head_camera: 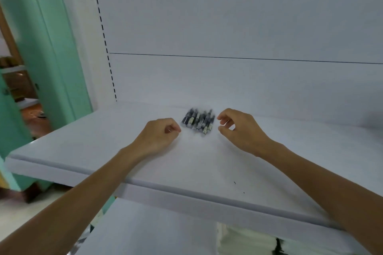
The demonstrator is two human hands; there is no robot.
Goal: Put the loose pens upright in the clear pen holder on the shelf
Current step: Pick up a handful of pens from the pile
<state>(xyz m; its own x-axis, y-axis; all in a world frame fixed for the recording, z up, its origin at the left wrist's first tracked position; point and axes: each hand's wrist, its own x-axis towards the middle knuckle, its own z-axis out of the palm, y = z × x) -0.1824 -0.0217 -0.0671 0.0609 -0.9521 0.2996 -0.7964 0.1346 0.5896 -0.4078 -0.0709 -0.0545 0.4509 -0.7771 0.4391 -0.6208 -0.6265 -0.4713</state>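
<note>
Now flanking blurred dark pens (pixel 198 121) on white shelf (pixel 207 163): left hand (pixel 159 133) curled, empty; right hand (pixel 242 130) loosely parted, empty.

one shelf (pixel 207 172), one left hand (pixel 159 134), one right hand (pixel 240 128), one bunch of pens (pixel 198 121).
roughly seven dark pens packed side by side, too blurred for an exact count; one hand at 9 o'clock of the bunch, one at 3 o'clock; two dark specks (pixel 234 182) toward 5 o'clock; one dashed slot strip (pixel 103 33) at 11 o'clock.
</note>
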